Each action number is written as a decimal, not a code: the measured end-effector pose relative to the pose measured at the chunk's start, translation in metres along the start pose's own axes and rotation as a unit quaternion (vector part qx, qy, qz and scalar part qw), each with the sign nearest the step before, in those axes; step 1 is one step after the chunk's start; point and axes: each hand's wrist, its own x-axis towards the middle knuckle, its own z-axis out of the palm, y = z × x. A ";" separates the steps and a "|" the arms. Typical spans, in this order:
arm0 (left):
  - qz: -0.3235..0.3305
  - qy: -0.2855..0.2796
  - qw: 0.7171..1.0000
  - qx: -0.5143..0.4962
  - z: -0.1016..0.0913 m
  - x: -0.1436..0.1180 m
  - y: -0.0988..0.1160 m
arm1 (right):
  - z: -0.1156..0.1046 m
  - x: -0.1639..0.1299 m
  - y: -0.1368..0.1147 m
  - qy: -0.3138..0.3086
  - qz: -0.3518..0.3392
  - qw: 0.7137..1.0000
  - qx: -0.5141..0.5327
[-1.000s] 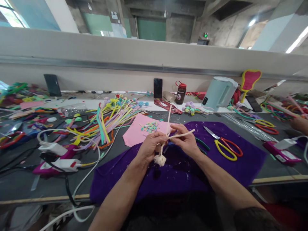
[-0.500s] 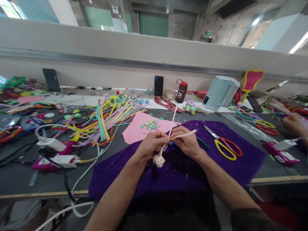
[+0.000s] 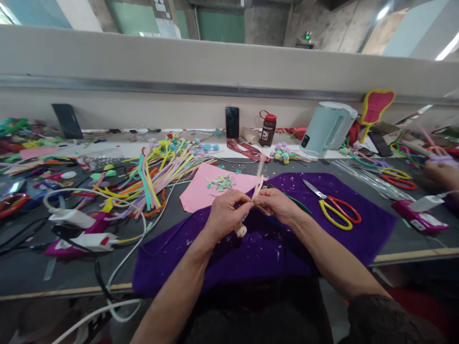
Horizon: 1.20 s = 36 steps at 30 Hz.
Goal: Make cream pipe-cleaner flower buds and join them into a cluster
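Note:
My left hand (image 3: 229, 211) and my right hand (image 3: 278, 205) meet over the purple cloth (image 3: 251, 267), fingertips pinched on a cream pipe cleaner (image 3: 257, 189). One strand rises above the fingers, blurred at its upper end. A cream fluffy knob (image 3: 241, 231) hangs below my left fingers. Part of the stem is hidden between the two hands. Behind my right hand lies a tool with a dark green handle (image 3: 300, 204), mostly covered. Scissors with red and yellow handles (image 3: 332, 209) rest on the cloth to the right.
Beyond the left hand, a pink sheet (image 3: 193, 193) carries small coloured clippings (image 3: 220, 183). Colourful pipe cleaners (image 3: 161, 174) spread at left, near white plugs and cables (image 3: 95, 241). A phone (image 3: 232, 123), bottle (image 3: 267, 130) and kettle (image 3: 328, 129) stand behind. Another person's hand (image 3: 442, 172) is at far right.
The strand that stuck out to the right past my right hand now points upward. My left hand has turned, covering more of the stem and knob. The view has shifted slightly.

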 end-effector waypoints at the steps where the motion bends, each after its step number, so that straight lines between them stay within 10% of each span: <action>1: -0.032 -0.005 0.999 -0.036 0.000 0.000 -0.001 | 0.001 0.000 0.000 0.007 -0.018 1.000 0.008; 13: -0.199 -0.106 0.903 -0.365 -0.005 0.002 -0.009 | 0.004 -0.003 -0.001 -0.024 -0.060 0.995 0.071; 36: -0.218 -0.095 0.872 -0.428 0.003 0.000 -0.009 | 0.007 -0.002 0.010 -0.001 -0.140 0.988 0.064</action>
